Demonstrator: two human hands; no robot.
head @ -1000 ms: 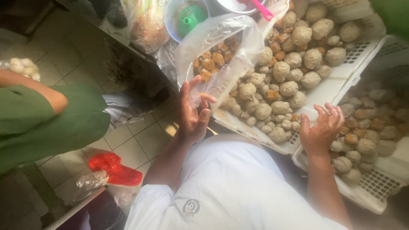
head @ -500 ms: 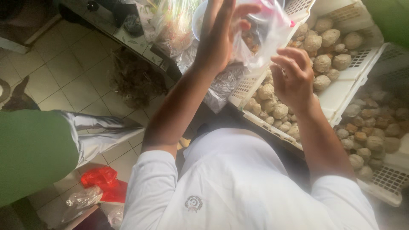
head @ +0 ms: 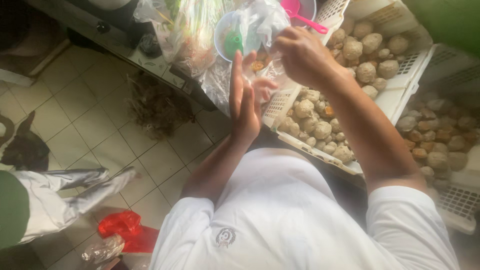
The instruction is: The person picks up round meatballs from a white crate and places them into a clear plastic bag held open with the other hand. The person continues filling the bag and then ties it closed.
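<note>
My right hand (head: 300, 55) is closed around the gathered top of a clear plastic bag (head: 260, 27) that holds a few brownish food balls. My left hand (head: 245, 102) stands upright just left of it, fingers straight and pressed to the bag's side, with the thumb hooked on the bag's lower part. Both hands hover over the near end of a white slotted crate (head: 400, 95) filled with pale round balls (head: 360, 60).
A second white crate (head: 450, 200) of balls sits at the right. A pink scoop (head: 300, 15) and a pale bowl (head: 225, 37) lie behind the bag among other plastic bags (head: 190, 35). On the tiled floor are a red bag (head: 125, 230) and another person's grey-trousered leg (head: 75, 195).
A second ago my right hand was over the right crate; it has come up to the bag's top. The bag is now gathered between both hands, nearer the crate.
</note>
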